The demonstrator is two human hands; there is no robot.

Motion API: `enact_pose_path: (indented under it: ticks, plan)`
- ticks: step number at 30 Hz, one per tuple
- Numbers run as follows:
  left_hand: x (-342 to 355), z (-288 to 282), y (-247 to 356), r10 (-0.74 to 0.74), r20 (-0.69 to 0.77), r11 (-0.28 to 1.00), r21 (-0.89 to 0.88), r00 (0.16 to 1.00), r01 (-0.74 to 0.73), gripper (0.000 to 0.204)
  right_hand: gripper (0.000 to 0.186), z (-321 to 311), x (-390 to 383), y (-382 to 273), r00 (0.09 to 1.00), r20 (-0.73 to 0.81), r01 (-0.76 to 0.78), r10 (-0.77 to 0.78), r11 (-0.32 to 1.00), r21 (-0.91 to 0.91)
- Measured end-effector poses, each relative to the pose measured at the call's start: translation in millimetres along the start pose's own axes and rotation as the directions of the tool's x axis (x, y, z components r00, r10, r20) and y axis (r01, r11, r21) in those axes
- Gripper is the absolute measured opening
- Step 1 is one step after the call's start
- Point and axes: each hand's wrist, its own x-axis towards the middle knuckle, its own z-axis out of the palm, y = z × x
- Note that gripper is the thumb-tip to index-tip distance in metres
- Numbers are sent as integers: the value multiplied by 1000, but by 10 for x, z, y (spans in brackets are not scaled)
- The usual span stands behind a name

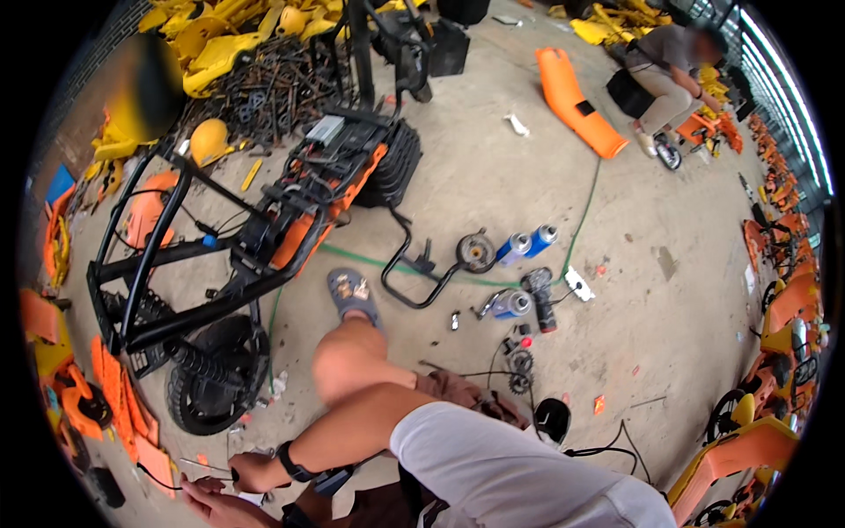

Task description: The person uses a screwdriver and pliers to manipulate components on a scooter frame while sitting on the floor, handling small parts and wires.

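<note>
Concrete floor [634, 229] spreads through a workshop where heaps of yellow panels [207, 57] and rows of orange parts crowd the edges. At the lower left, both of the person's hands come together, the left hand [216, 506] slightly below and to the left of the right hand [255, 473], which has a black band [295, 462] at its wrist. A thin black cable [158, 480] meets the fingertips of the left hand, the nearer of the two; its long axis runs from there up and leftward, toward a flat orange panel [155, 462]. Whether the left fingers pinch it or only touch it, I cannot tell. The right fingers are curled inward, their grip hidden at this angle. A thin grey rod [201, 465] slopes up and left from beside them, its near end close to the right hand.

Farther out, a black tyre [180, 396] lies above the hands, joined to a bare black vehicle frame [211, 308]. The person's grey clog [352, 290] stands beside that frame. Well apart to the right are blue spray cans [510, 304], a dark power tool [539, 299] and a sprocket [521, 371]. Beyond, at the upper right, a co-worker [673, 70] sits bent over orange parts.
</note>
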Motion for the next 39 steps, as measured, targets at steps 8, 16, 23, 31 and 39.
enact_pose_path:
  ticks: [8,16,23,31,39]
  plan:
    - [266,41,-297,-264,30,964,-32,964,265,51,29,-250,38,-109,987,-160,-42,36,998,-39]
    - [168,86,-202,-119,325,992,12,938,122,58,31,-420,155,-200,975,-152,-114,160,955,275]
    - [92,33,-38,-62,509,995,-31,859,90,58,26,-602,-74,-600,984,-175,71,-15,945,320]
    - [77,-52,-334,-144,782,964,-27,607,263,73,27,-826,-133,-633,984,-118,-80,131,929,362]
    - [139,-231,-166,-175,825,979,87,537,186,49,25,-893,-320,-650,988,71,-151,134,904,400]
